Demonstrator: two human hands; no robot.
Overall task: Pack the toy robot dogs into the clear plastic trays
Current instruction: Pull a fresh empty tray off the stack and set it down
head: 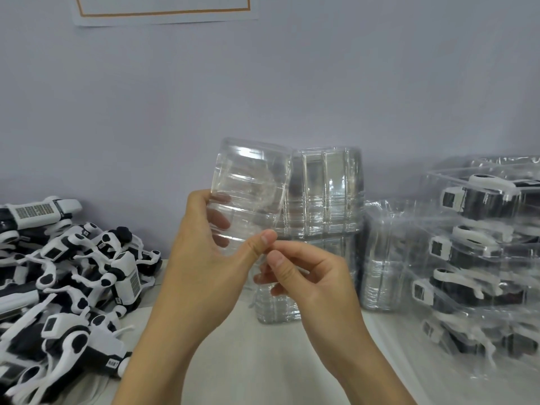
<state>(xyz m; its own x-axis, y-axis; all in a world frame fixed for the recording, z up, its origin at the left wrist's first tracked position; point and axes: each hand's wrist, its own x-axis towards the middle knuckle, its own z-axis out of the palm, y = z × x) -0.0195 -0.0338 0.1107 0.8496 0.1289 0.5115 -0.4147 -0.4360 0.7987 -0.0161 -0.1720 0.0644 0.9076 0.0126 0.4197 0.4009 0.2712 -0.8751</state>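
Observation:
My left hand (204, 258) grips a clear plastic tray (248, 188) held up in front of me, fingers behind it and thumb on its lower front edge. My right hand (306, 276) pinches the tray's bottom edge right beside the left thumb. A heap of black-and-white toy robot dogs (67, 282) lies on the table at the left. On the right, several clear trays with dogs packed inside (479, 252) are stacked up.
Stacks of empty clear trays (321, 206) stand against the wall behind my hands, another stack (380, 258) to their right. The white table (263, 361) runs below my forearms. A framed paper (163, 10) hangs on the wall.

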